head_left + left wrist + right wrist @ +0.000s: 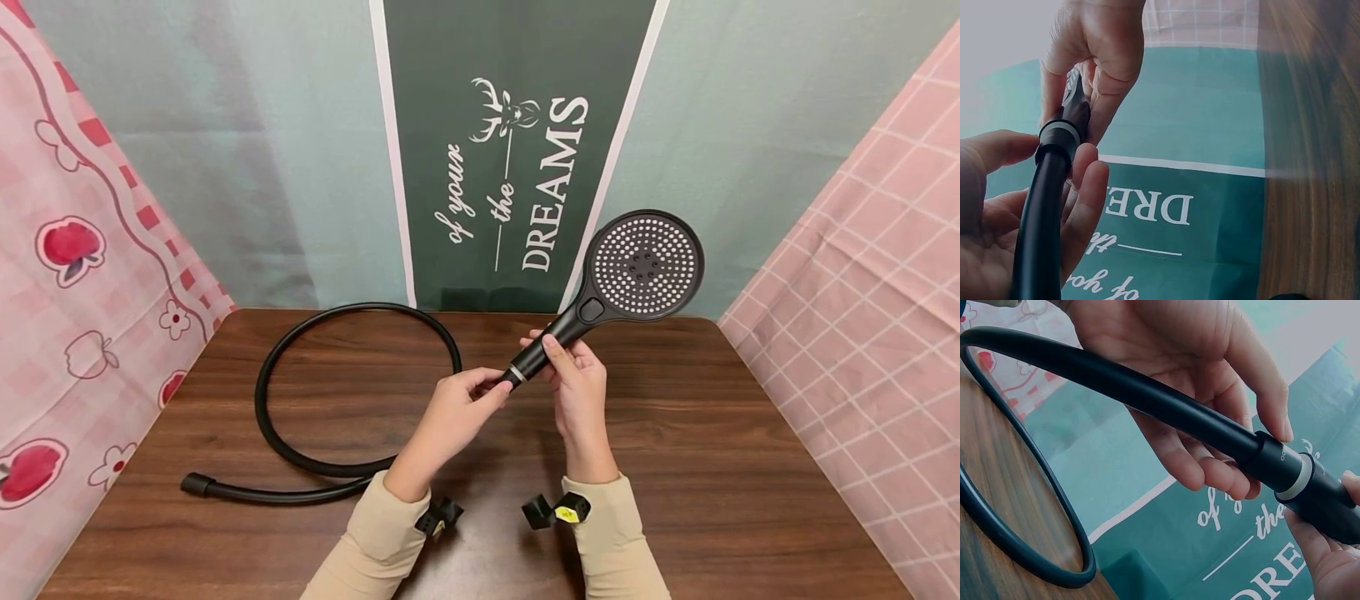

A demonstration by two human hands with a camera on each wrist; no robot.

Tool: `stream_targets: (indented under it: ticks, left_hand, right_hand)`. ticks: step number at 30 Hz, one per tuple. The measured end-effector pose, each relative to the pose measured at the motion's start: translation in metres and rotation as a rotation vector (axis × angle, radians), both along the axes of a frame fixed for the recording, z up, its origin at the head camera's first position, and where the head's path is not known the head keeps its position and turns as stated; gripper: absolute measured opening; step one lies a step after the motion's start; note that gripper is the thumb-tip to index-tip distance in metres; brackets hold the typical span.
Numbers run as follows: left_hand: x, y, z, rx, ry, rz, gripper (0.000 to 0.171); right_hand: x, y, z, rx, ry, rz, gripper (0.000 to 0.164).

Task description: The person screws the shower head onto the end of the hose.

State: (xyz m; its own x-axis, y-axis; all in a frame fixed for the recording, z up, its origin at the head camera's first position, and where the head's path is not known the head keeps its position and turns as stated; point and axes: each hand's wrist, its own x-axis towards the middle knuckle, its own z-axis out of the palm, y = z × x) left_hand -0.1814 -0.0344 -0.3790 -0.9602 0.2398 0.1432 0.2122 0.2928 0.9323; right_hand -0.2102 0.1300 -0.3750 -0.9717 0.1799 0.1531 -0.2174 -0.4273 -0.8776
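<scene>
A black handheld shower head (647, 265) with a round face of pale nozzles is tilted up to the right above the table. My right hand (579, 390) grips its handle, thumb on the front. At the handle's lower end my left hand (467, 408) pinches the collar (1270, 459) of a black shower hose (1042, 225) between thumb and fingertips. The collar meets the handle in line, with a light ring (1299, 478) showing at the joint. How far the collar is screwed on I cannot tell.
The hose loops over the wooden table (675, 517) on the left, its free end fitting (198, 484) near the left edge. Behind hangs a green cloth (517, 50) with white lettering; pink patterned cloths (885, 333) line both sides. Each wrist carries a small black camera (572, 507).
</scene>
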Motion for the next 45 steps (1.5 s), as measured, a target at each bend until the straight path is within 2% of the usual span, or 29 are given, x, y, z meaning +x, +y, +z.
stream_targets:
  ticks: [4,21,29,39,45]
  left_hand:
    - [0.0007,0.0000,0.0022,0.006,-0.029,0.002,0.026]
    - [0.0027,0.0008,-0.0003,0.019,-0.036,0.011,0.025]
    - [0.0014,0.0023,0.0012,0.024,-0.046,0.006,0.025]
    - [-0.0003,0.0027,0.0007,0.004,-0.004,0.005,0.023]
    - [0.0010,0.0026,0.0002,-0.020,0.036,0.033,0.020]
  right_hand:
    - [0.0006,-0.0002,0.0005,0.006,-0.002,-0.002,0.015]
    - [0.0008,0.0010,-0.0044,0.017,-0.020,0.007,0.012]
    - [0.0006,0.0024,-0.0017,0.022,-0.005,0.010,0.013]
    - [-0.0004,0.0011,-0.0024,0.019,0.004,-0.009,0.012]
    - [-0.0011,0.0003,-0.0036,0.023,0.006,-0.008,0.014]
